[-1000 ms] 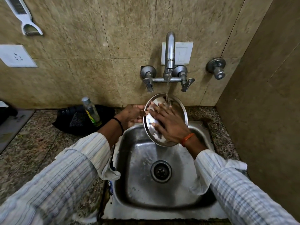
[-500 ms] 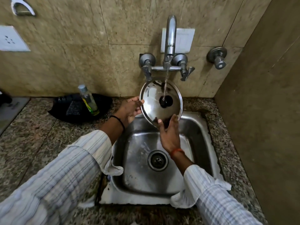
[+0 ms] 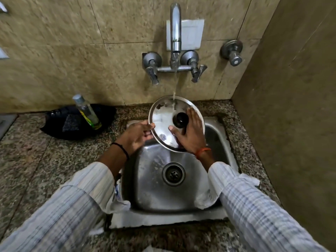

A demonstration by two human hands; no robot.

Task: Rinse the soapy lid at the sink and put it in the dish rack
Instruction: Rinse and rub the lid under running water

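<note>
**Two hands steady a wet steel lid under the tap**

Two bare hands hold the work over the sink (image 3: 216, 135), a steel basin set into a speckled stone counter. Water runs from the tap (image 3: 175, 30) on the far wall and lands on the far part of the lid (image 3: 163, 122), which is held tilted above the far half of the basin, top face toward the camera.

Judging by its look, the lid is thin stamped steel: stiff, light, not fragile, but slick with water and soap. The rim and the knob look like the safest places to grip; the smooth face would likely slide under wet fingers.

The left hand (image 3: 136, 136) is curled closed on the lid's left rim, pinching the edge. The right hand (image 3: 190, 135) lies fairly open across the lid's near right, fingers spread and thumb pointing left, around the knob but not closed on it.

White suds streak the shiny face at far left. The knob (image 3: 180, 120) is black, round and central.

No dish rack is in view.
</note>
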